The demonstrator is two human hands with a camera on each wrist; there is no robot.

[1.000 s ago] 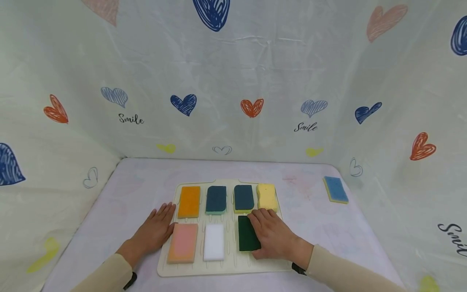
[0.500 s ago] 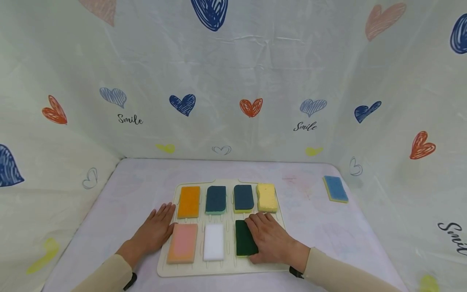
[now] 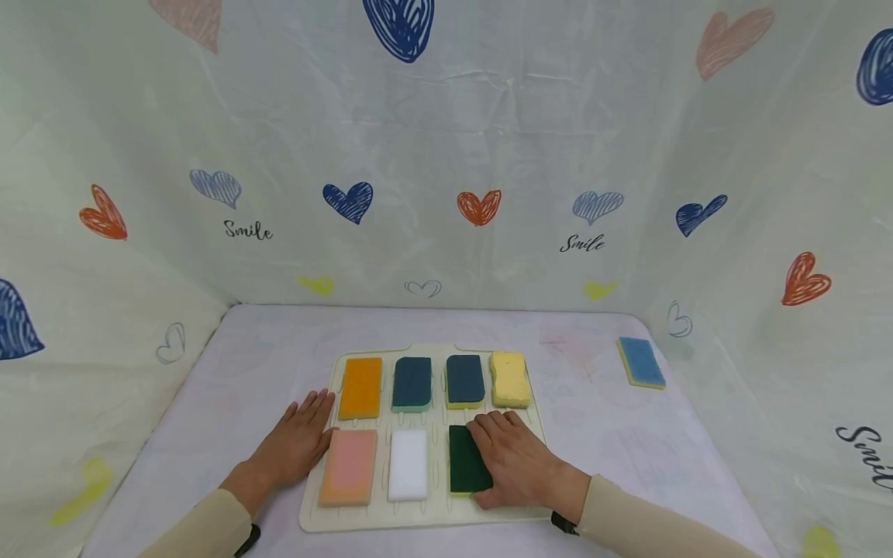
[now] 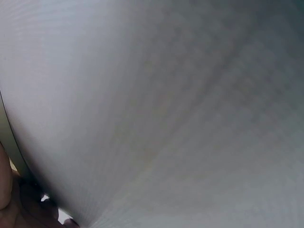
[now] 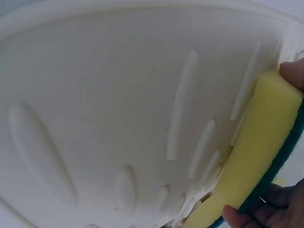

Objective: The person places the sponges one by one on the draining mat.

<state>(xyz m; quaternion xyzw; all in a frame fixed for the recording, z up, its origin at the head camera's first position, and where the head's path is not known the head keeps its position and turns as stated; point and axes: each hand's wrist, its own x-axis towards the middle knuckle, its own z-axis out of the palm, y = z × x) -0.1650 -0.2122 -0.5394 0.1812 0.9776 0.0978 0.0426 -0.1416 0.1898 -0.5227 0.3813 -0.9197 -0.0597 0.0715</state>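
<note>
My right hand (image 3: 515, 459) grips a scouring sponge (image 3: 469, 459), dark green on top and yellow beneath, in the front row of the cream ribbed tray (image 3: 436, 511). In the right wrist view the thumb is at one end of the sponge (image 5: 266, 128) and the fingers at the other, with the yellow foam close over the tray's ribs. My left hand (image 3: 296, 442) rests at the tray's left edge with straight fingers, its thumb beside a pink-orange sponge (image 3: 349, 467). The left wrist view catches just a dark bit of that hand (image 4: 28, 204) in its lower left corner.
To the left of the gripped sponge lies a white sponge (image 3: 408, 465). The back row bears an orange sponge (image 3: 360, 387), two dark blue-topped sponges (image 3: 412, 381) and a yellow one (image 3: 510, 380). A blue-and-yellow sponge (image 3: 642, 362) lies on the table (image 3: 593, 434) at the right.
My right hand has slid the green sponge slightly left and towards the front of the tray, away from the back row. The left hand has kept its place.
</note>
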